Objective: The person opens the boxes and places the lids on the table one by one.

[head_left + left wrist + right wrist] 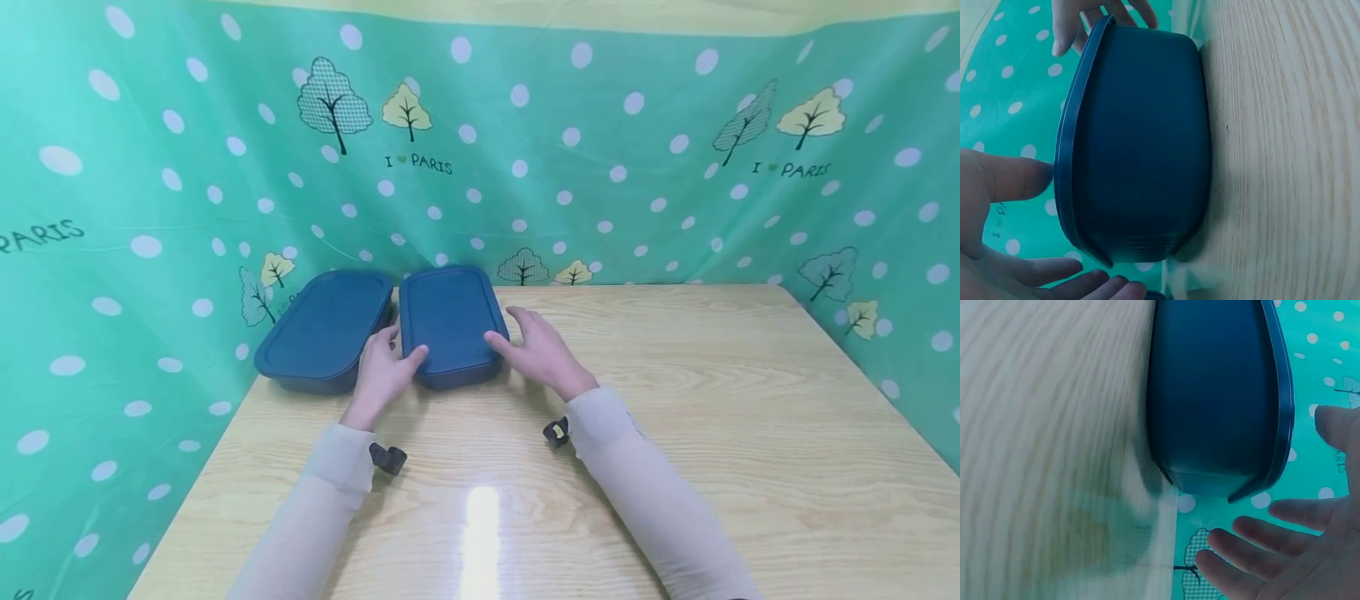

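Here, the left hand (382, 375) and right hand (543, 354) spread wide around a small blue lidded box (452, 321). A bigger lidded box (326, 325) sits beside it, both insides hidden.

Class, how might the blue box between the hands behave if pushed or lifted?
The box will probably stay stiff: its shape shows no sag. It likely slides rather than tips, sitting low and flat on the table. Its weight could surprise, since the lid hides the inside.
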### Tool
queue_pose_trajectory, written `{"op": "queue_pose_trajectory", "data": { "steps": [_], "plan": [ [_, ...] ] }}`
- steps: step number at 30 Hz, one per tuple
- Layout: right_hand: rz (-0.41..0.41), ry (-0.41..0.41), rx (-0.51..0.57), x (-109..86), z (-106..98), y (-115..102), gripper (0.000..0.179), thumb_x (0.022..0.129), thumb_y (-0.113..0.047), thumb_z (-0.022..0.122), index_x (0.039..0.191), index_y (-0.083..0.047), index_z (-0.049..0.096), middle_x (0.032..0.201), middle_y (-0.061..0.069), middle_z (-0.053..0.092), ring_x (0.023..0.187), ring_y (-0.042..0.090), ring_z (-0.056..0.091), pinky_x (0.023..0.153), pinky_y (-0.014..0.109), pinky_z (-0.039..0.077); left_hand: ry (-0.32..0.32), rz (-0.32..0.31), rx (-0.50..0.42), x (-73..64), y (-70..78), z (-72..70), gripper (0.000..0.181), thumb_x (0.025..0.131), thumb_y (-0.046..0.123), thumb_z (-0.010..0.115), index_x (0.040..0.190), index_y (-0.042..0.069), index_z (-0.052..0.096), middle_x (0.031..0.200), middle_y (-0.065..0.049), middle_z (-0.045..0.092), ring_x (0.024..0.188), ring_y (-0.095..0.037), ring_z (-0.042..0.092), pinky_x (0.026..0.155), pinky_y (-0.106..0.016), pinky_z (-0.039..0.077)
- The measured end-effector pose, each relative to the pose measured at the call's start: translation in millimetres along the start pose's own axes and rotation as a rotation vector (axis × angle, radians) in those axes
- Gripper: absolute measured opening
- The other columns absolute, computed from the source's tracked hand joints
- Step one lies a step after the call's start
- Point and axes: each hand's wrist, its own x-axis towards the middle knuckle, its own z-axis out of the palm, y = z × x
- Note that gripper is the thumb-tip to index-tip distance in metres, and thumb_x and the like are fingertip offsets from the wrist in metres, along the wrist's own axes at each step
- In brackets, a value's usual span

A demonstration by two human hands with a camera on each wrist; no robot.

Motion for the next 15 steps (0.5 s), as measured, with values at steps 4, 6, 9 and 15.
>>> {"op": "queue_pose_trajectory", "data": {
  "steps": [4, 6, 9, 15],
  "plan": [
    [0.003, 0.002, 0.076, 5.9, 5, 0, 0.076, 0.092, -0.057, 0.049, 0.146, -0.007, 0.034, 0.145, 0.015, 0.042, 0.128, 0.032, 0.044, 0.104, 0.047, 0.037, -0.044, -0.046, -0.062, 3.0, -1.6, -0.3, 0.072, 0.092, 0.031, 0.062, 0.146, -0.002, 0.029, 0.144, -0.023, 0.035, 0.129, -0.039, 0.040, 0.102, -0.049, 0.039],
    [0.001, -0.002, 0.101, 8.0, 9, 0, 0.072, 0.093, -0.053, 0.051, 0.144, -0.004, 0.036, 0.142, 0.016, 0.045, 0.124, 0.032, 0.049, 0.101, 0.046, 0.041, -0.068, -0.069, -0.090, 4.0, -2.2, -0.3, 0.071, 0.092, 0.028, 0.062, 0.146, -0.003, 0.028, 0.145, -0.023, 0.036, 0.130, -0.039, 0.040, 0.104, -0.048, 0.038],
    [0.007, -0.002, 0.117, 9.6, 14, 1, 0.066, 0.093, -0.047, 0.054, 0.141, -0.003, 0.040, 0.137, 0.015, 0.050, 0.120, 0.031, 0.051, 0.099, 0.044, 0.043, -0.092, -0.091, -0.123, 4.6, -2.8, -0.2, 0.070, 0.092, 0.025, 0.062, 0.146, -0.003, 0.028, 0.143, -0.023, 0.039, 0.130, -0.038, 0.040, 0.104, -0.047, 0.038],
    [0.044, -0.010, 0.172, 8.1, 21, 2, 0.057, 0.095, -0.038, 0.054, 0.139, -0.003, 0.042, 0.129, 0.014, 0.055, 0.116, 0.028, 0.055, 0.098, 0.041, 0.045, -0.109, -0.102, -0.153, 6.0, -3.5, 1.9, 0.066, 0.092, 0.021, 0.060, 0.145, -0.004, 0.030, 0.140, -0.023, 0.041, 0.128, -0.037, 0.042, 0.104, -0.047, 0.038]
  ]
}}
